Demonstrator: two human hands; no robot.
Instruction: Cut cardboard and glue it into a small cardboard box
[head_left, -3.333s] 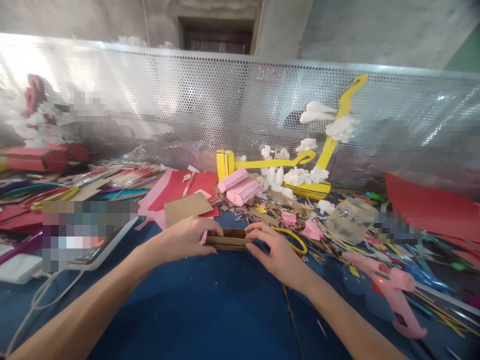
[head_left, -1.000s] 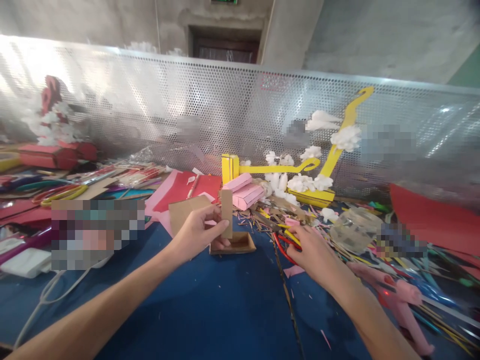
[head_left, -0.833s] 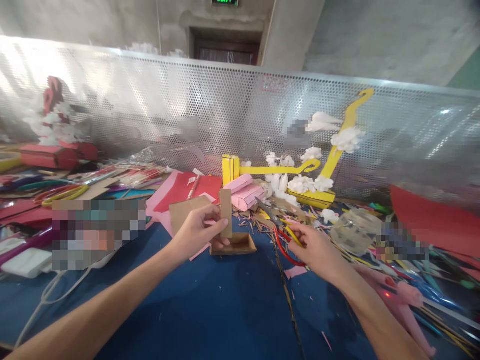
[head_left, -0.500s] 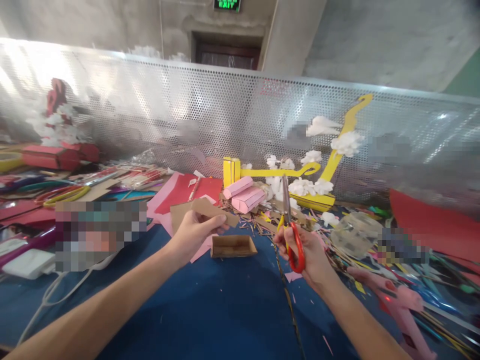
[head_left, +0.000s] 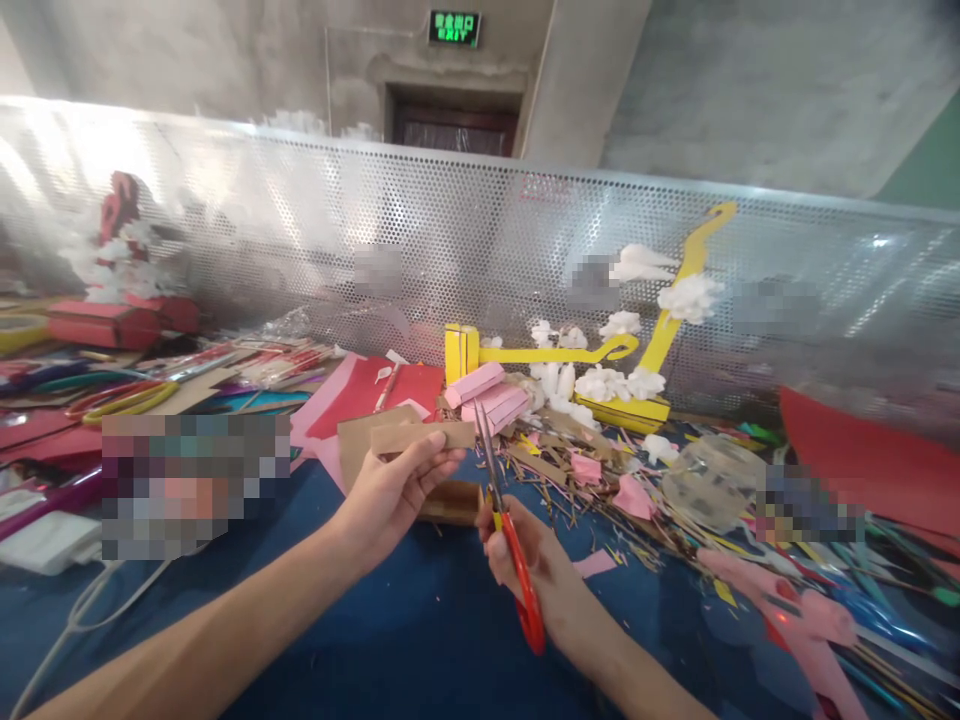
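Observation:
My left hand [head_left: 401, 490] pinches a narrow strip of brown cardboard [head_left: 409, 437] between thumb and fingers, holding it level above the table. In my right hand [head_left: 532, 560] are scissors [head_left: 517, 575] with red and yellow handles, their blades pointing up and away from me. The blade tips are close to the right end of the strip; whether they touch it I cannot tell. Below and behind my hands sits a small open cardboard box [head_left: 450, 503], partly hidden by them. A larger piece of cardboard [head_left: 356, 445] lies behind my left hand.
Pink paper blocks [head_left: 499, 405] and yellow paper shapes with white flowers [head_left: 622, 408] stand at the back against a perforated metal screen [head_left: 450, 240]. Cardboard scraps [head_left: 540, 465] litter the right. A pink glue gun [head_left: 795, 620] lies at the right, a white cable [head_left: 90, 600] at the left.
My right hand has brought the scissors left and lower, beside the cardboard strip. The strip in my left hand has turned more level. The view has tilted slightly upward.

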